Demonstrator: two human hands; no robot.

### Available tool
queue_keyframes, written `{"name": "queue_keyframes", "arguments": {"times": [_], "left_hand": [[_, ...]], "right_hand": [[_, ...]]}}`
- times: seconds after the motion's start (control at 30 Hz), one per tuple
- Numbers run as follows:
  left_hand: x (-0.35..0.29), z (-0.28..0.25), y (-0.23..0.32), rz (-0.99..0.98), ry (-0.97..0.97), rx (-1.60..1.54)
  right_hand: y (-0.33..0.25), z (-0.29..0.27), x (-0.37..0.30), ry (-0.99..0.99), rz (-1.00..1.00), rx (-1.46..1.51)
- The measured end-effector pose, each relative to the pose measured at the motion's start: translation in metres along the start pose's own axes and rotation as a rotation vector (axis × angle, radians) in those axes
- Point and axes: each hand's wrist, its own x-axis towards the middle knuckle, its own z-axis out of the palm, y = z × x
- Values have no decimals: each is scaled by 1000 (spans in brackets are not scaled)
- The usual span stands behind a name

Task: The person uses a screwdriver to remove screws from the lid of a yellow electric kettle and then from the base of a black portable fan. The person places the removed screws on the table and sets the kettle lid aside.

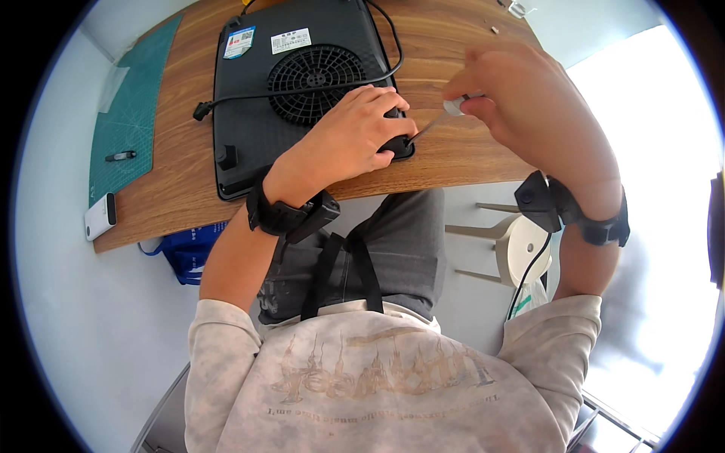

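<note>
Unscrewing seems in hand near the front edge of the wooden tabletop (472, 167), the left hand (361, 124) spread, bracing the corner of the black, flat, plastic-cased appliance (260, 124), the right hand (517, 97) grasping a pale-handled, metal-shafted screwdriver (452, 107) whose next turn needs a firmly seated tip.

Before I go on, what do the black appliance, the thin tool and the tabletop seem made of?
Black appliance: probably plastic, matte and textured, with a molded fan grille.
Thin tool: shaft likely metal, slim and grey; pale handle perhaps plastic, partly covered by the right hand.
Tabletop: satin-looking wood or laminate, showing brown streaked grain.
</note>
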Motion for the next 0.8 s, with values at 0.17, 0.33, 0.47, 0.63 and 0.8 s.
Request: {"name": "queue_keyframes", "arguments": {"times": [0.17,0.33,0.47,0.63,0.8], "left_hand": [[1,0,0,1,0,-2],[-1,2,-1,11,39,16],[-2,3,-1,15,36,5],[0,-2,-1,-20,-62,-35],[2,0,0,-19,-56,-23]], "right_hand": [[-34,-5,9,-9,-58,-152],[-44,4,-2,119,-133,-86],[-29,7,-19,159,-91,-36],[0,15,-56,185,106,40],[4,27,-91,168,345,224]]}}
